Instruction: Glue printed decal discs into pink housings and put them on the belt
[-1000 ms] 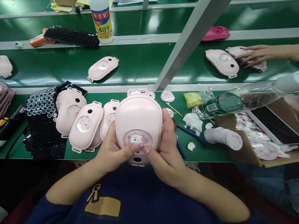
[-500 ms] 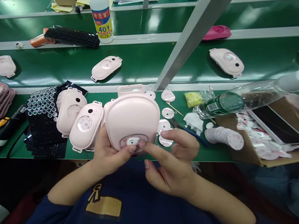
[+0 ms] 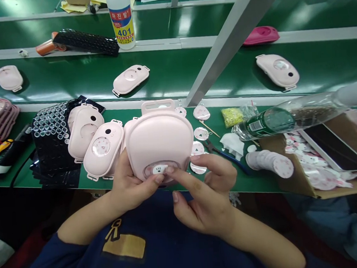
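Note:
A pale pink plastic lid with rounded corners is tilted up in front of me, its slotted tab pointing away. My left hand grips its left side, thumb on the front near a round recess. In that recess sits a white cat-face piece. My right hand presses its index fingertip on the right part of this piece; the other fingers are apart and hold nothing. Several similar lids lie just left of it. Round printed discs lie on the bench to its right.
Blue-handled pliers and a plastic bottle lie to the right, by a cardboard box of printed pieces. A grey post slants across. Behind it, pink lids rest on a green belt. A glue bottle stands farther back.
My right hand has let go of the lid's right side, and its index finger now presses the cat-face piece. Lids on the belt have shifted right. A co-worker's hand has left with a lid.

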A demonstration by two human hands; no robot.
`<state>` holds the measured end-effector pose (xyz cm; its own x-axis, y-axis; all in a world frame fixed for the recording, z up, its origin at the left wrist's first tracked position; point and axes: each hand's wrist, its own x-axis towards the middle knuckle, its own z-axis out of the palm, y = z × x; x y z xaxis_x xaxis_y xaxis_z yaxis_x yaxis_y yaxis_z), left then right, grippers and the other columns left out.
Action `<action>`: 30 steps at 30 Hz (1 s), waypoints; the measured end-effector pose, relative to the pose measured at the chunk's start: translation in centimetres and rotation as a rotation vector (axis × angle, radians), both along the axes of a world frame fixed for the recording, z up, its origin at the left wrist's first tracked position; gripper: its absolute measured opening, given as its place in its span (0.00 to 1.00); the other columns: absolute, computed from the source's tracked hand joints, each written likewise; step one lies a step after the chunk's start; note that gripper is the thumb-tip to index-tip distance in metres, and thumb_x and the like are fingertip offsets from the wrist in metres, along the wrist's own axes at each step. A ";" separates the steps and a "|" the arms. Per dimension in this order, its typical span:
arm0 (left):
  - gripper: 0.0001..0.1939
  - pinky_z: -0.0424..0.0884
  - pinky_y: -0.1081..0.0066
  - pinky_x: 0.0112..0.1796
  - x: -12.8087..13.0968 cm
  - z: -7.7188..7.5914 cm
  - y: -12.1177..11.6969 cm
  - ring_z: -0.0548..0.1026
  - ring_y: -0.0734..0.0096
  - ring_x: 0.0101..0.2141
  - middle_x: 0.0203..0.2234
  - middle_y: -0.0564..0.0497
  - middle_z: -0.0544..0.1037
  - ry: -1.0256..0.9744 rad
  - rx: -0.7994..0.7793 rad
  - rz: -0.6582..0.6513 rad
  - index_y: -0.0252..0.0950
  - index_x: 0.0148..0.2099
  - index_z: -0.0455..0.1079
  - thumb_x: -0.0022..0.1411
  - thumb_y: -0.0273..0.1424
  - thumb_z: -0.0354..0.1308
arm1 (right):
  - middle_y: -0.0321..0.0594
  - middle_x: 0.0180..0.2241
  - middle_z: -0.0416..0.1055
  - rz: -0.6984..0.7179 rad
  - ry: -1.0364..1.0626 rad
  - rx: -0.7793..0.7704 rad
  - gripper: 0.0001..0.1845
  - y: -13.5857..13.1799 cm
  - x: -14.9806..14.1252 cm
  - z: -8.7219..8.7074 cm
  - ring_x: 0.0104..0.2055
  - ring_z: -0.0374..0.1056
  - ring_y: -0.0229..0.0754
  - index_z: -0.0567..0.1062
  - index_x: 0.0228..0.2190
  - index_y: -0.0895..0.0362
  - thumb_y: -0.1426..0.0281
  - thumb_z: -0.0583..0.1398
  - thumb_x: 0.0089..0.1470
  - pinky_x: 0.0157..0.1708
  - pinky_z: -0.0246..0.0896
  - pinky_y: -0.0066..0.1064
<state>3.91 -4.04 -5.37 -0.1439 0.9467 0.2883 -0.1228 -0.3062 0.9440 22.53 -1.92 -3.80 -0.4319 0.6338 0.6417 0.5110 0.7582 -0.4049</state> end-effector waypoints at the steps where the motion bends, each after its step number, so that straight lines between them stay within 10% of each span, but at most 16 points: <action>1: 0.27 0.80 0.67 0.48 0.0 0.0 0.0 0.82 0.64 0.47 0.48 0.48 0.81 0.009 -0.001 0.007 0.43 0.59 0.68 0.59 0.27 0.71 | 0.45 0.50 0.57 0.000 0.003 0.002 0.23 0.0 0.0 0.0 0.51 0.62 0.51 0.71 0.52 0.51 0.72 0.58 0.54 0.48 0.64 0.46; 18: 0.27 0.82 0.67 0.41 -0.1 -0.1 0.3 0.83 0.60 0.42 0.45 0.45 0.83 -0.010 -0.097 0.106 0.42 0.54 0.70 0.55 0.32 0.75 | 0.46 0.48 0.58 0.011 0.033 0.024 0.22 0.1 0.0 -0.2 0.49 0.62 0.50 0.73 0.51 0.54 0.73 0.58 0.54 0.45 0.62 0.46; 30: 0.17 0.80 0.70 0.38 -11.9 0.2 3.9 0.80 0.67 0.36 0.35 0.58 0.83 -0.281 -0.150 0.386 0.43 0.40 0.77 0.48 0.33 0.76 | 0.45 0.47 0.67 -0.014 0.129 -0.051 0.23 1.0 5.1 -4.9 0.46 0.70 0.47 0.72 0.51 0.52 0.80 0.59 0.55 0.44 0.73 0.41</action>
